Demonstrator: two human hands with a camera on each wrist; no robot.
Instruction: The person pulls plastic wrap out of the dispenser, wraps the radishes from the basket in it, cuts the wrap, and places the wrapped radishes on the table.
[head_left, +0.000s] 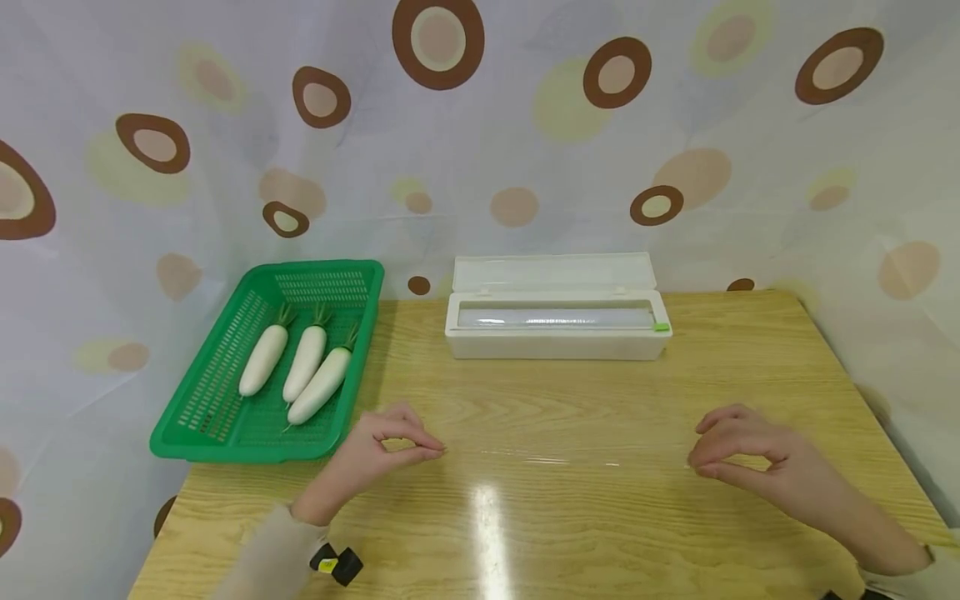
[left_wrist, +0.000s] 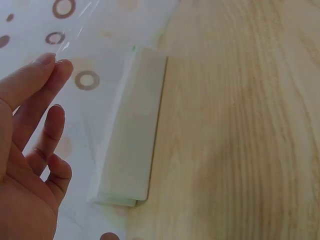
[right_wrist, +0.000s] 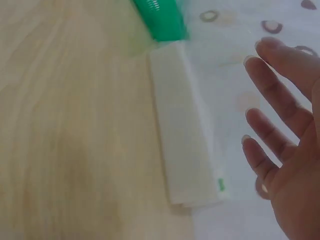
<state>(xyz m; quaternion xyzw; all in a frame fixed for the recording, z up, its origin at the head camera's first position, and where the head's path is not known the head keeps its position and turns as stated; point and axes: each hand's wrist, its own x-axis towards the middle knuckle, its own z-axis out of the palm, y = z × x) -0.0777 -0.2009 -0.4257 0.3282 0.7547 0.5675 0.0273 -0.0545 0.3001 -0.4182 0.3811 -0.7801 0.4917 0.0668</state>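
Two hands [head_left: 366, 454] [head_left: 783, 457] well apart, seemingly pinching film [head_left: 547, 460] edges, box [head_left: 555, 347] beyond

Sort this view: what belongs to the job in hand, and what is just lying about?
In the job:
clear film, pinched by left grip and right grip
open white box
film roll inside it

Apparently lying by:
green basket
three white radishes inside it
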